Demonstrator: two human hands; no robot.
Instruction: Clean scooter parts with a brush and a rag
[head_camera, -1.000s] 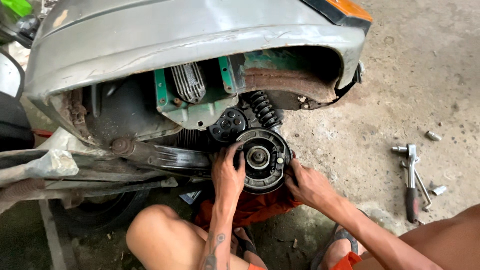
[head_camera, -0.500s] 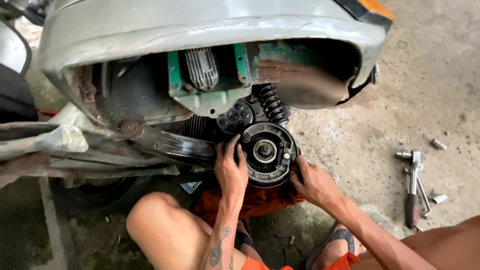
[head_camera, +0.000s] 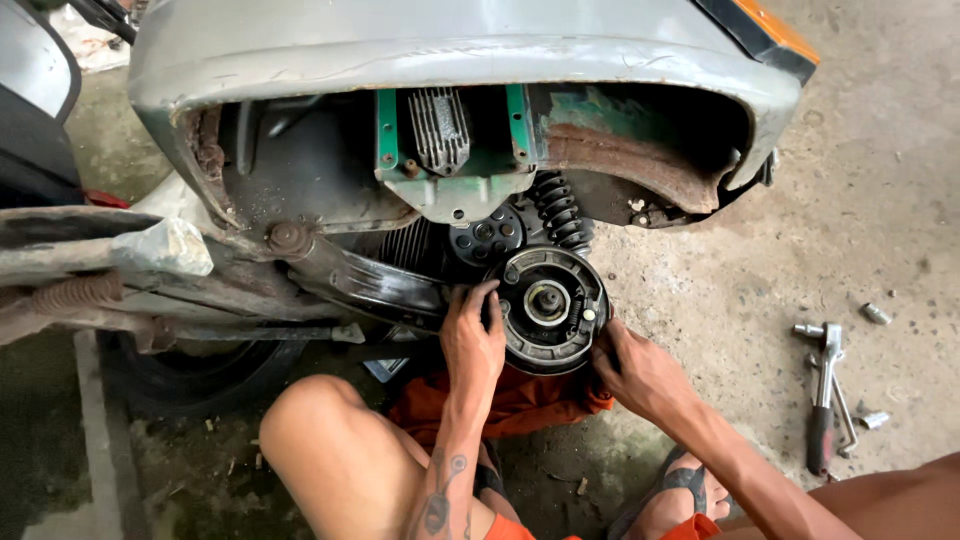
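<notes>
Here, the left hand (head_camera: 474, 342) and right hand (head_camera: 634, 372) are gripping opposite edges of the bared brake hub (head_camera: 549, 308), wheel already off.

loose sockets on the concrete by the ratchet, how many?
2. One socket lies up and right of the ratchet head; the other socket lies right of its handle. More may hide under the scooter body.

A ratchet wrench (head_camera: 822, 395) lay on the concrete floor (head_camera: 760, 300), loose sockets (head_camera: 876, 314) near it, an orange rag (head_camera: 520, 402) crumpled beneath the scooter.
</notes>
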